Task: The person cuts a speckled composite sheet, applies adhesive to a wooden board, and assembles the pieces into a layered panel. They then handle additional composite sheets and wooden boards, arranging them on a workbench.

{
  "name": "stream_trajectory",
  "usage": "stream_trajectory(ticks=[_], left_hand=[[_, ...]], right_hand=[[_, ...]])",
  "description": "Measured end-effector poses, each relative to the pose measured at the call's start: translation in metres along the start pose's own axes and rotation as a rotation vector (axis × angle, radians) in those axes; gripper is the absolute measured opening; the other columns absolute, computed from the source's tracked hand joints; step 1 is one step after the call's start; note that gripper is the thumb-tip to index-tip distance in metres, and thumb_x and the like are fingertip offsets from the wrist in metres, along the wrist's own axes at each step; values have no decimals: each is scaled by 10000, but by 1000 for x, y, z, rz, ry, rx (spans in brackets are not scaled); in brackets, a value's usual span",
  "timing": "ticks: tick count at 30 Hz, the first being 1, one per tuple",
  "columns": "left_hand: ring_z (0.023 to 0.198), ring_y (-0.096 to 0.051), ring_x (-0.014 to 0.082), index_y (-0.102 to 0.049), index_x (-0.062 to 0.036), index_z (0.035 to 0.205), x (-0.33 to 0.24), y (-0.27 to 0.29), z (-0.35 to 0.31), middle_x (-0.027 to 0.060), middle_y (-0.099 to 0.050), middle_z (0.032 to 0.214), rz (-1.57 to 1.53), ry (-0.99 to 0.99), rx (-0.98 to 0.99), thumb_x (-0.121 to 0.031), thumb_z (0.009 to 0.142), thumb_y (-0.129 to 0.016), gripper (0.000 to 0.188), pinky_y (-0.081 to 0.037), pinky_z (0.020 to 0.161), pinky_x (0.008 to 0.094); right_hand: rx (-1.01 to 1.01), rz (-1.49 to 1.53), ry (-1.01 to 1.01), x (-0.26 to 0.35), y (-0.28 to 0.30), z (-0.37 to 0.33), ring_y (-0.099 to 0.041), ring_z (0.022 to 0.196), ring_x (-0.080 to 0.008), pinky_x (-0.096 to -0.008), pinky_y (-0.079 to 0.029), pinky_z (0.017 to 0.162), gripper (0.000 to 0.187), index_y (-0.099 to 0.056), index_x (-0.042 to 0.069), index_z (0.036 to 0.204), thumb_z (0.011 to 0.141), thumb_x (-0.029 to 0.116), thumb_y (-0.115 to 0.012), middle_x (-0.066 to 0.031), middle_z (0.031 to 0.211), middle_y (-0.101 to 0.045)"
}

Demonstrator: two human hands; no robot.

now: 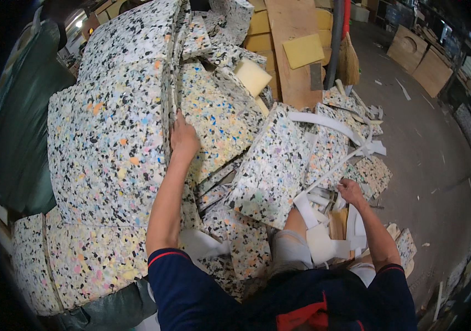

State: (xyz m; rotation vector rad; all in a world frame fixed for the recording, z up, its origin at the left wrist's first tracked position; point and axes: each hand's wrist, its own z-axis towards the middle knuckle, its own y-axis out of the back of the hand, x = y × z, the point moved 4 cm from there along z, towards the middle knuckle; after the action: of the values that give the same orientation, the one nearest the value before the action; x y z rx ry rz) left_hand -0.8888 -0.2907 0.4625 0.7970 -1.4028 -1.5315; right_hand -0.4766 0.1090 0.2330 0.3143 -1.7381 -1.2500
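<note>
Large speckled foam sheets in white, black and mixed colours are stacked on the left. My left hand is at their right edge, its fingers closed on the rim of a sheet and partly hidden there. To its right lies a yellowish speckled foam piece. My right hand is held low over the scraps on the right, its fingers curled together; what they hold, if anything, cannot be made out. Close by are a long white foam strip and a leaning speckled foam slab.
White foam offcuts lie around my legs. A wooden board with a yellow foam pad leans at the back, beside a broom. Dark green sacks bulge at the far left. Grey floor with small scraps runs along the right.
</note>
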Motion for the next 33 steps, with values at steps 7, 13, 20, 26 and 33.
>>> stream_trajectory(ticks=[7, 13, 20, 26, 33], left_hand=[[1481, -275, 463, -687, 51, 981, 38, 58, -43, 250, -119, 1659, 39, -371, -530, -1, 691, -736, 298, -302, 1188, 555], [1486, -254, 482, -686, 33, 750, 76, 164, -48, 263, -217, 1635, 324, -175, -705, 14, 673, -689, 79, -278, 1208, 556], [1543, -179, 389, -777, -156, 899, 173, 249, -58, 95, -241, 1676, 493, 118, -671, -157, 818, -683, 123, -257, 1150, 655], [1529, -220, 404, -792, -153, 933, 248, 273, -60, 104, -371, 1620, 548, 157, -701, -255, 830, -660, 197, -199, 1215, 582], [1538, -204, 374, -804, -149, 1017, 320, 281, -65, 98, -413, 1593, 399, 257, -714, -252, 856, -705, 215, -225, 1227, 532]], right_hand=[[50, 248, 137, 54, -72, 49, -705, 898, -376, -430, -547, 818, 323, -712, -26, 1034, 898, 265, -687, -231, 968, -720], [-14, 481, 271, 124, -68, 89, -697, 809, -232, -341, -546, 712, 275, -708, -37, 1089, 940, 191, -662, -182, 978, -719], [-57, 789, 230, 168, -46, 151, -646, 700, -142, -294, -520, 647, 231, -711, -14, 1115, 971, 155, -648, -111, 899, -711], [-14, 955, 343, 274, -30, 208, -606, 698, -91, -274, -494, 620, 229, -697, -40, 1102, 986, 148, -640, -55, 835, -667], [-269, 788, 568, 470, 14, 321, -643, 779, -166, -292, -514, 715, 668, -610, -80, 1255, 898, 473, -721, -119, 889, -679]])
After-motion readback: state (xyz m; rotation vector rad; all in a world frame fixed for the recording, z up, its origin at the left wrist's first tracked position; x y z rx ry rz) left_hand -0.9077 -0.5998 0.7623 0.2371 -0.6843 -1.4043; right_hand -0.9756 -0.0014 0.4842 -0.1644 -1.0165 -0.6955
